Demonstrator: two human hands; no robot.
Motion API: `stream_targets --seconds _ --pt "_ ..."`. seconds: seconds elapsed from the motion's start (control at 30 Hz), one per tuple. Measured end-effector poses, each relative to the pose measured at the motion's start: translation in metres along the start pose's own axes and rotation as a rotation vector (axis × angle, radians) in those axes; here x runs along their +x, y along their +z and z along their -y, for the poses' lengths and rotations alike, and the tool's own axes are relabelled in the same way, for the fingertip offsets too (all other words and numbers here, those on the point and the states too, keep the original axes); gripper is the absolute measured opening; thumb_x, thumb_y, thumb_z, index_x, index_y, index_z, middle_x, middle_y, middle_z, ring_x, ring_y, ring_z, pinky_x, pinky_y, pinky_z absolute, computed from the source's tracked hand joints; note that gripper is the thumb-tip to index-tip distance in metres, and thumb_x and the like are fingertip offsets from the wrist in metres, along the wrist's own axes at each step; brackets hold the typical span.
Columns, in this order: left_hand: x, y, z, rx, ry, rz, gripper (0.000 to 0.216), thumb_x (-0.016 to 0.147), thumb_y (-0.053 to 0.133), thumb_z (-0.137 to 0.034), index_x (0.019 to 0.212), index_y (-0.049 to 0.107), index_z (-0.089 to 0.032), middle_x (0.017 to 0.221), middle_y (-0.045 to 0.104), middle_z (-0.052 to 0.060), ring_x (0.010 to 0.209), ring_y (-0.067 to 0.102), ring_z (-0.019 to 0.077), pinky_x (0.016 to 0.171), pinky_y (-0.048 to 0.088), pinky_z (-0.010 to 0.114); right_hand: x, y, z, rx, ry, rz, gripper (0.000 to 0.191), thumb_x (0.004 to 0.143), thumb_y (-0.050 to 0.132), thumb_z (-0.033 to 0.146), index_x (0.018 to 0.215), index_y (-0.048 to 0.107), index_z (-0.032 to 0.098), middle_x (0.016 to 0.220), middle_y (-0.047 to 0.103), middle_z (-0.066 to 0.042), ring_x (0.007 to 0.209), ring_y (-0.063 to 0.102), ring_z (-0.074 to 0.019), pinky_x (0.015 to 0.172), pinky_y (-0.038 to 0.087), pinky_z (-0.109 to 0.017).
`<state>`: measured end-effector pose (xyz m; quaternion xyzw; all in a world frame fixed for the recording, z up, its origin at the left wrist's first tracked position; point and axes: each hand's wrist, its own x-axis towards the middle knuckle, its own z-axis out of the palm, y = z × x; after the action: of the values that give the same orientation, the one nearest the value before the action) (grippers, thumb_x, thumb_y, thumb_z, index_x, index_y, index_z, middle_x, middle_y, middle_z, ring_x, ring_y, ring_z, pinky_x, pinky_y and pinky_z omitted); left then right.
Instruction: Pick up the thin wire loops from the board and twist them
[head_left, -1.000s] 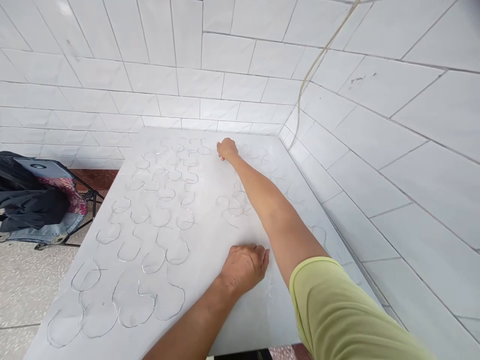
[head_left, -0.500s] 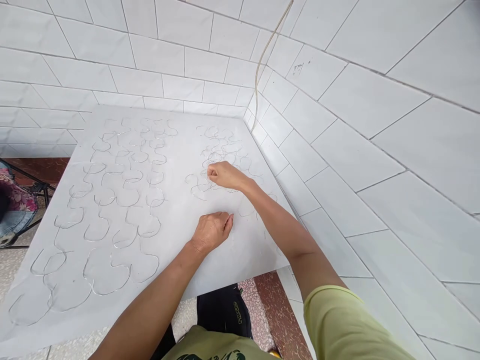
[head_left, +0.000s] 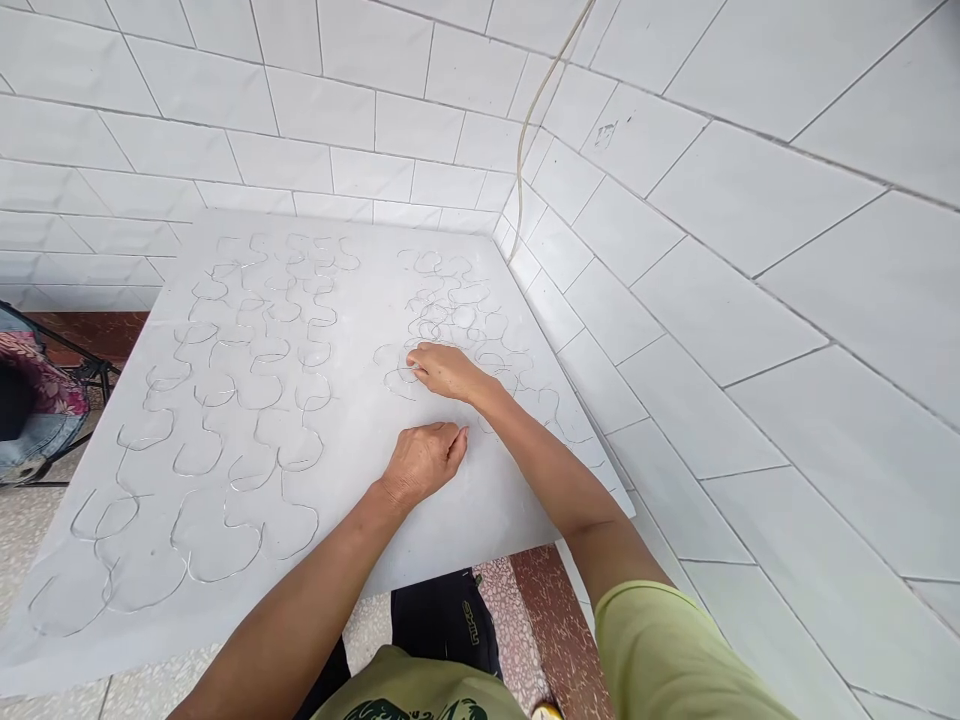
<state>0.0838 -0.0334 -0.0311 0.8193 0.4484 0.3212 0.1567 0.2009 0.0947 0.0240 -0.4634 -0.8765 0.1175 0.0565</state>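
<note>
A white sheet-covered table [head_left: 360, 300] carries many thin, curved pieces of wire. On its left side, S-shaped wires [head_left: 300, 468] lie spread in rough rows. A denser tangle of similar wires [head_left: 459, 318] lies toward the right. My right hand [head_left: 448, 373] is over the near left edge of that tangle, thumb and fingers pinched together by a loose wire. Whether a wire is between the fingertips is too small to see. Nearer to me, my left hand [head_left: 424, 462] is closed with its thumb against the curled fingers; what it holds, if anything, is hidden.
White tiled walls [head_left: 675, 330] meet behind the table and run along its right side. A cable [head_left: 519, 150] hangs in the corner. At the left stands a black-framed stand [head_left: 97, 372] with cloth beside it. Below the front edge is a black bag-like item [head_left: 442, 625].
My right hand has shifted slightly left and toward me, to the near edge of the wire tangle. My left hand stays in place. The camera view has tilted slightly.
</note>
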Motion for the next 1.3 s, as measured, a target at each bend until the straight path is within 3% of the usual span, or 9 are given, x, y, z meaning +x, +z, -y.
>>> stream_targets --seconds 0.1,0.2,0.47,0.63,0.8,0.9,1.07,1.3 --pt "0.0 0.0 0.001 -0.001 -0.005 0.012 0.043 0.105 0.04 -0.035 0.067 0.055 -0.019 0.063 0.058 0.002 0.054 0.043 0.0139 0.054 0.021 0.03 0.005 0.001 0.002 -0.144 -0.066 0.033 0.021 0.096 0.044 0.008 0.087 0.061 0.016 0.093 0.062 -0.009 0.067 0.048 -0.0164 0.061 0.025 -0.032" --pt "0.0 0.0 0.001 0.001 -0.009 0.022 0.043 0.105 0.04 -0.035 0.068 0.055 -0.019 0.064 0.059 0.002 0.055 0.044 0.014 0.055 0.022 0.03 0.002 0.001 0.002 -0.228 -0.097 0.041 0.023 0.096 0.042 0.006 0.086 0.061 0.015 0.093 0.061 -0.011 0.065 0.046 -0.0171 0.061 0.023 -0.034" --pt "0.001 0.001 -0.001 0.012 -0.001 -0.04 0.043 0.104 0.042 -0.034 0.066 0.053 -0.019 0.06 0.055 0.0 0.052 0.04 0.0129 0.053 0.02 0.03 -0.032 -0.008 -0.005 -0.155 -0.054 -0.009 0.018 0.099 0.042 0.013 0.096 0.06 0.015 0.1 0.063 -0.01 0.071 0.049 -0.0172 0.059 0.027 -0.033" --pt "0.002 0.0 0.0 0.001 0.009 -0.063 0.043 0.104 0.044 -0.033 0.064 0.051 -0.019 0.058 0.054 -0.001 0.051 0.038 0.012 0.052 0.02 0.03 -0.031 -0.01 0.006 -0.119 -0.08 -0.031 0.014 0.102 0.048 0.02 0.107 0.06 0.016 0.111 0.061 -0.01 0.076 0.052 -0.0163 0.061 0.031 -0.031" --pt "0.002 -0.001 0.0 -0.005 0.013 -0.069 0.042 0.103 0.045 -0.032 0.063 0.051 -0.019 0.058 0.055 0.0 0.051 0.039 0.0119 0.053 0.022 0.03 -0.026 -0.004 0.011 -0.139 -0.113 -0.007 0.01 0.099 0.054 0.023 0.092 0.058 0.017 0.1 0.057 -0.007 0.068 0.041 -0.0143 0.057 0.026 -0.032" --pt "0.002 0.0 0.0 -0.009 0.019 -0.066 0.042 0.103 0.045 -0.032 0.064 0.051 -0.019 0.058 0.055 0.0 0.051 0.04 0.0118 0.054 0.022 0.03 -0.029 0.002 0.009 -0.145 -0.104 -0.007 0.018 0.099 0.047 0.014 0.082 0.052 0.018 0.092 0.052 -0.004 0.066 0.034 -0.0134 0.058 0.022 -0.032" --pt "0.002 -0.001 -0.002 -0.02 0.012 -0.055 0.041 0.103 0.046 -0.032 0.064 0.051 -0.018 0.059 0.055 0.0 0.052 0.038 0.0115 0.054 0.021 0.029 -0.039 0.008 0.005 -0.033 -0.124 -0.084 0.023 0.098 0.043 0.012 0.076 0.045 0.019 0.087 0.048 -0.002 0.067 0.032 -0.0131 0.059 0.023 -0.031" --pt "0.004 -0.002 0.0 -0.03 -0.014 -0.094 0.042 0.102 0.046 -0.033 0.063 0.045 -0.019 0.057 0.048 -0.002 0.052 0.03 0.011 0.053 0.018 0.029 -0.055 -0.007 -0.001 0.266 -0.059 -0.267 0.01 0.092 0.049 0.013 0.085 0.053 0.02 0.095 0.059 -0.002 0.074 0.049 -0.0121 0.063 0.035 -0.028"
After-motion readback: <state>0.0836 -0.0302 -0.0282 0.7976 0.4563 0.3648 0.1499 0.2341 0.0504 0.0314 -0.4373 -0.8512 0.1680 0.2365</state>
